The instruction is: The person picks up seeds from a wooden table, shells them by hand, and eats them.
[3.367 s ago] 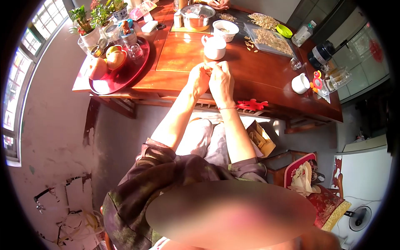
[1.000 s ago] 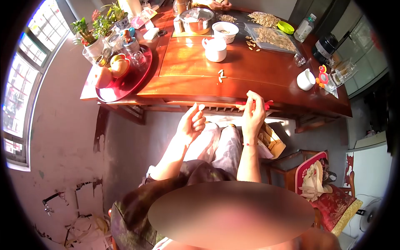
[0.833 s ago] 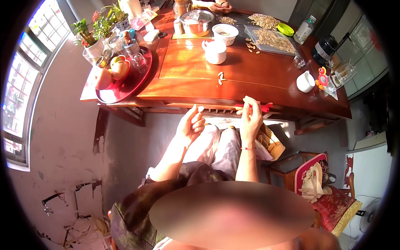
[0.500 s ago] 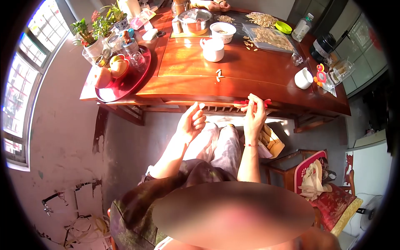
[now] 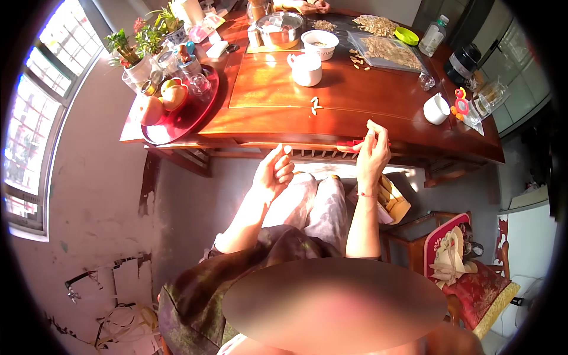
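My left hand (image 5: 274, 172) is closed in front of the table edge, pinching a small whitish piece (image 5: 287, 149) between thumb and forefinger. To its right, my right hand (image 5: 373, 155) is raised with its fingers drawn together; what they hold, if anything, is too small to make out. A red object (image 5: 350, 145) shows just left of the right hand at the table edge, partly hidden by it. Several pale, elongated pieces like seeds or shelled nuts (image 5: 315, 107) lie on the wooden table (image 5: 260, 121) beyond my hands.
A white cup (image 5: 306, 71), a white tub (image 5: 319, 45) and a steel pot (image 5: 280, 31) stand farther back. More pale pieces lie on a bag (image 5: 387, 52). A red tray (image 5: 201, 112) with fruit is left, a white mug (image 5: 436, 109) right. Another person's hands (image 5: 312, 6) are opposite.
My right hand has shifted slightly right and up, away from the red object's left end. My left hand keeps its pinch. The whole view has shifted a little.
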Motion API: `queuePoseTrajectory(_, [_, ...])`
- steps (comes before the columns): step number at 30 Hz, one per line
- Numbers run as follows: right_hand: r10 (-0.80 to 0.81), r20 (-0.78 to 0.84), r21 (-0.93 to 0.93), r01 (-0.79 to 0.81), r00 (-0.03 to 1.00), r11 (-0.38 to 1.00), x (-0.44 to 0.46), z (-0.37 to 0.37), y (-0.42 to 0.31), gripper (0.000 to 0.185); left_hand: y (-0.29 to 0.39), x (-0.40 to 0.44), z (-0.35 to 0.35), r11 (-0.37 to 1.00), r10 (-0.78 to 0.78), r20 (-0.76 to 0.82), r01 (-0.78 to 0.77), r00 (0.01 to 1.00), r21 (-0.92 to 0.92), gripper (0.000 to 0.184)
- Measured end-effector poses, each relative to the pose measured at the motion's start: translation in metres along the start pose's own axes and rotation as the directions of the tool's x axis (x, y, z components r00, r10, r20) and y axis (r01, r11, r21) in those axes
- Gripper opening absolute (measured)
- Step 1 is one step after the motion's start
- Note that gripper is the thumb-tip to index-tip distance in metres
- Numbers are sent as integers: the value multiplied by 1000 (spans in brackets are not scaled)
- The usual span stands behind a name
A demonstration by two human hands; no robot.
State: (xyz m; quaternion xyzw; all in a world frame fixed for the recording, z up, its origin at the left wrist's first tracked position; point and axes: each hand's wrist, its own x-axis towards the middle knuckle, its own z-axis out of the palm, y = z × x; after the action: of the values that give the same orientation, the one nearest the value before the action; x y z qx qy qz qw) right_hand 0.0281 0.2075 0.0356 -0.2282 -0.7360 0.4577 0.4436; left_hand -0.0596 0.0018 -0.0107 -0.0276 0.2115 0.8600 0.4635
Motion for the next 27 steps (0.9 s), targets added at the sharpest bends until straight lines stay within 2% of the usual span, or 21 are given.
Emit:
queuePoseTrajectory(3, [-90,-2,-150,89,996,985,5,5,28,13,0,-3,-2,999,-16,-6,15,1000,-43,24])
queuePoseTrajectory(5, [77,122,-208,-51,989,977,5,5,37,13,1,-1,2,999,-3,-23,3,1000,-36,25])
queuePoseTrajectory(6, [24,95,-283,4,995,959,4,6,35,13,2,2,2,999,2,-21,-3,1000,-36,25])
queuePoseTrajectory(9, [1,93,-199,18,996,980,1,12,18,14,3,4,-2,998,-21,-12,20,1000,-59,25])
queuePoseTrajectory(10, [51,102,-111,-39,993,993,-2,17,6,14,2,5,-3,998,-24,-19,23,1000,-62,25])
queuePoseTrajectory(11, [135,187,-104,-117,973,988,-4,18,-8,13,0,3,-4,997,-27,-31,24,999,-67,25])
queuePoseTrajectory(12, [28,191,-101,-9,981,995,-5,26,-1,12,0,3,-2,998,-29,-32,27,999,-65,25])
queuePoseTrajectory(14, [-80,215,-78,99,973,992,-11,36,3,13,1,4,-2,997,-28,-43,25,999,-68,24])
queuePoseTrajectory(18, [-152,239,-120,185,959,975,-15,38,10,17,2,4,-7,998,-11,-83,6,996,-61,23])
queuePoseTrajectory(20, [-19,247,-138,54,969,989,-13,33,9,12,2,5,-10,998,-18,-85,12,996,-65,22])
queuePoseTrajectory(27, [-60,145,-148,82,988,986,-7,29,9,12,-5,10,-5,998,-49,-54,47,997,-37,22])
